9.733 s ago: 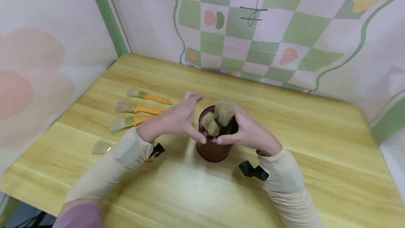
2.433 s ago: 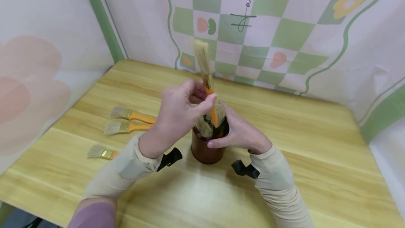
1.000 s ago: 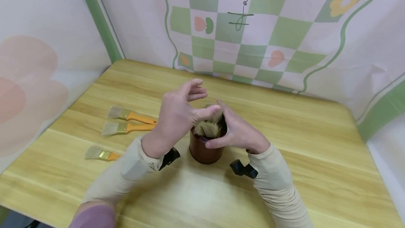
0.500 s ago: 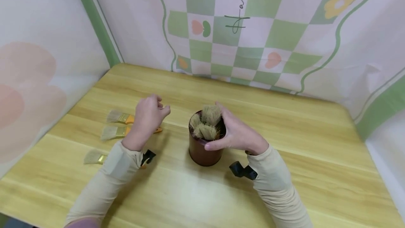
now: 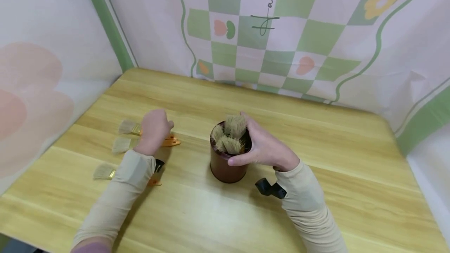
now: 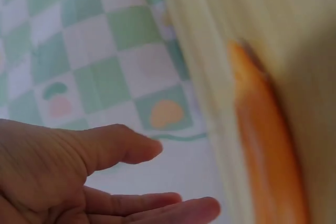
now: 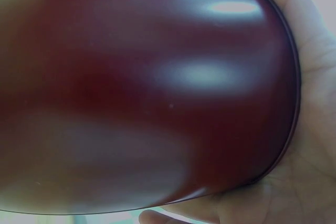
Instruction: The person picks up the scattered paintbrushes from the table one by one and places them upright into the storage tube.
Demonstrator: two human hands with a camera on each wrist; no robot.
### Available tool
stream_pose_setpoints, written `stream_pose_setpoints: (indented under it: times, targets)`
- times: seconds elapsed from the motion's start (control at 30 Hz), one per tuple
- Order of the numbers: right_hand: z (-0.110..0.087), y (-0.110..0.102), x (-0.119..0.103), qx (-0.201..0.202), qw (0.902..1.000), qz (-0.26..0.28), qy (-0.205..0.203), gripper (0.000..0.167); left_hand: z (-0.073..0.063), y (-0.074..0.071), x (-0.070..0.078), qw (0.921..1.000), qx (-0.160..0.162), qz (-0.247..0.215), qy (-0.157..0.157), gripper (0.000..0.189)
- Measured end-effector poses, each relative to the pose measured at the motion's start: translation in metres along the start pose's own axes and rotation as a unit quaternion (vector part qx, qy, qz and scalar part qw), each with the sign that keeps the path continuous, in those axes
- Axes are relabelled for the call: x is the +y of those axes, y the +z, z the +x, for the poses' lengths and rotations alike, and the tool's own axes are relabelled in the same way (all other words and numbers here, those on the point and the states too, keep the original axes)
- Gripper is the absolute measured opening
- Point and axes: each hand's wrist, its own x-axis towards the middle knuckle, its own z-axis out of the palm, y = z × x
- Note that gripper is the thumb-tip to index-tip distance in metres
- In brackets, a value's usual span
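Note:
In the head view my left hand (image 5: pixel 154 130) is over two paintbrushes, an upper one (image 5: pixel 128 127) and a middle one (image 5: pixel 122 145), hiding part of their orange handles. The left wrist view shows its thumb and fingers (image 6: pixel 139 148) apart with nothing between them, beside an orange brush handle (image 6: pixel 268 145). A third paintbrush (image 5: pixel 104 171) lies nearer the front, partly under the sleeve. My right hand (image 5: pixel 261 145) holds a dark red cylindrical pot (image 5: pixel 227 169) round its rim. The pot stands upright, with pale brush bristles (image 5: pixel 234 126) rising at its mouth.
The wooden table (image 5: pixel 299 214) runs up to a printed fabric backdrop (image 5: pixel 260 50) behind and at the left. Black wrist cameras, one under each sleeve, stick out close above the table, the right one (image 5: pixel 270 188) just right of the pot.
Earlier my left hand brought a paintbrush over the pot and let it go inside; it then moved left and down to the brushes on the table. My right hand has stayed at the pot.

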Motion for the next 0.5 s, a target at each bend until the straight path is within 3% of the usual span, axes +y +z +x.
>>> stream_pose_setpoints:
  times: [0.13, 0.2, 0.33, 0.5]
  targets:
    - [0.0, -0.001, 0.0, -0.001, 1.0, 0.0, -0.001, 0.119, 0.007, 0.003, -0.008, 0.9973, -0.056, 0.024, -0.041, 0.047]
    - [0.0, -0.001, -0.001, -0.002, 1.0, -0.001, 0.007, 0.12, 0.009, 0.004, -0.009, 0.996, -0.066, 0.03, -0.051, 0.044]
    - [0.0, -0.001, -0.001, -0.003, 0.9998, -0.006, 0.019, 0.123, 0.011, 0.004, -0.01, 0.9953, -0.066, 0.033, -0.063, 0.04]
    - [0.0, -0.001, -0.002, -0.004, 0.9998, -0.01, 0.018, 0.124, 0.012, 0.007, -0.014, 0.9948, -0.042, 0.047, -0.08, 0.028]
